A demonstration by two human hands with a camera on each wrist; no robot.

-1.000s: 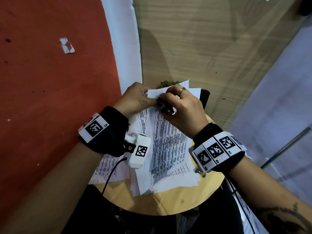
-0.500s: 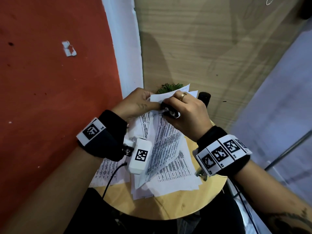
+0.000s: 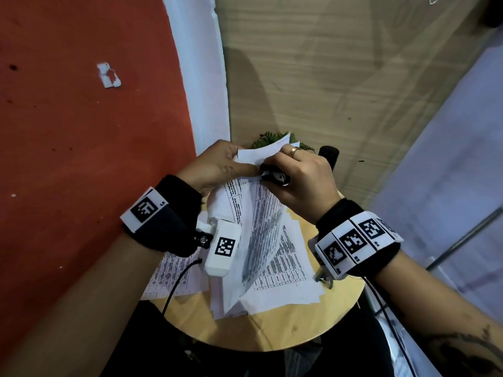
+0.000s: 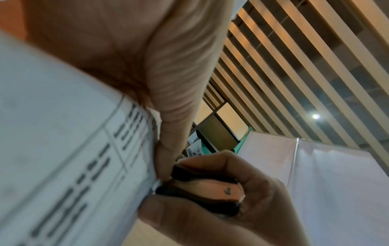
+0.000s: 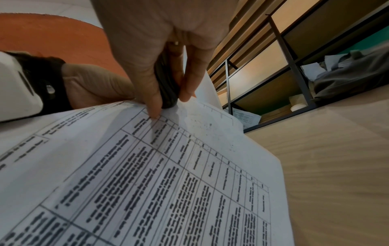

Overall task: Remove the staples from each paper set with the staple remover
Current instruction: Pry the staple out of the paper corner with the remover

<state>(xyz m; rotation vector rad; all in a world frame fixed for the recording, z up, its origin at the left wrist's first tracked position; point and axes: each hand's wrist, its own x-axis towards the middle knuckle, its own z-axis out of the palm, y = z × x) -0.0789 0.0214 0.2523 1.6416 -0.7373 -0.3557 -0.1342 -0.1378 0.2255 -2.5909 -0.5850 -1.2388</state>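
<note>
A round worktop [image 3: 275, 333] carries loose papers [image 3: 283, 270]. Above its far side, the left hand [image 3: 217, 167] pinches the top corner of a lifted paper set [image 3: 261, 229]. The right hand [image 3: 302, 180] grips the remover [image 3: 275, 176], squeezed against that corner, touching the left thumb.
</note>
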